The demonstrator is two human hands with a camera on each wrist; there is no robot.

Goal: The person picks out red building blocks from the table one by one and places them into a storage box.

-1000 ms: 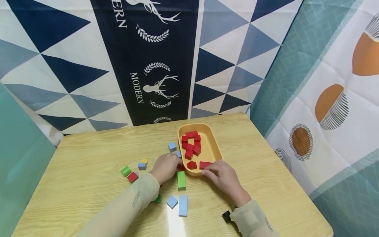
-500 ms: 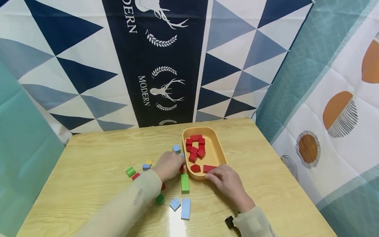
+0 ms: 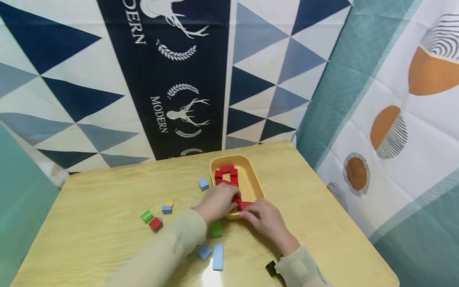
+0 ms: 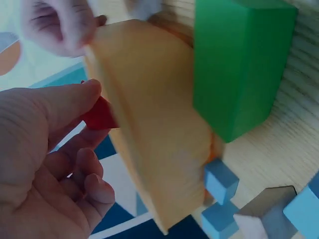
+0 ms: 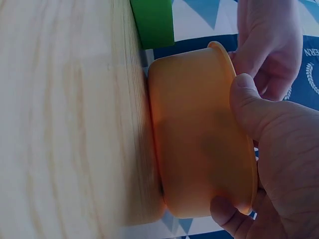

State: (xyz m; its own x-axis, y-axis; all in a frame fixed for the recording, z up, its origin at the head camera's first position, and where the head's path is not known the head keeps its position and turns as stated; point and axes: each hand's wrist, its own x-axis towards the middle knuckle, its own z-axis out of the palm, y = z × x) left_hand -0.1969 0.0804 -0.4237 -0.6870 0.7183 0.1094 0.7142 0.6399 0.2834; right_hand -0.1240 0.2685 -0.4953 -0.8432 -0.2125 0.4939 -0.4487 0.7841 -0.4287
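Note:
My left hand (image 3: 219, 202) is over the near left part of an orange plastic tray (image 3: 249, 179). In the left wrist view, its thumb and fingers pinch a small red block (image 4: 101, 115) right at the tray's rim. Several red blocks (image 3: 227, 169) lie inside the tray, partly hidden behind this hand. At the near right corner, my right hand (image 3: 268, 220) grips the tray's rim, its thumb (image 5: 245, 89) on the edge in the right wrist view. A long red block (image 3: 244, 205) lies in the tray beside those fingers.
A green block (image 3: 216, 229) stands just in front of the tray. Nearer are a long blue block (image 3: 218, 257) and a blue cube (image 3: 204, 252); another blue cube (image 3: 203, 184) sits left of the tray. Farther left are a green cylinder (image 3: 147, 216), a red block (image 3: 155, 224) and a yellow piece (image 3: 169, 203).
My left hand has moved from the table at the tray's left side to over the tray, taking a red block along. The right hand keeps its place at the rim. The head view has shifted.

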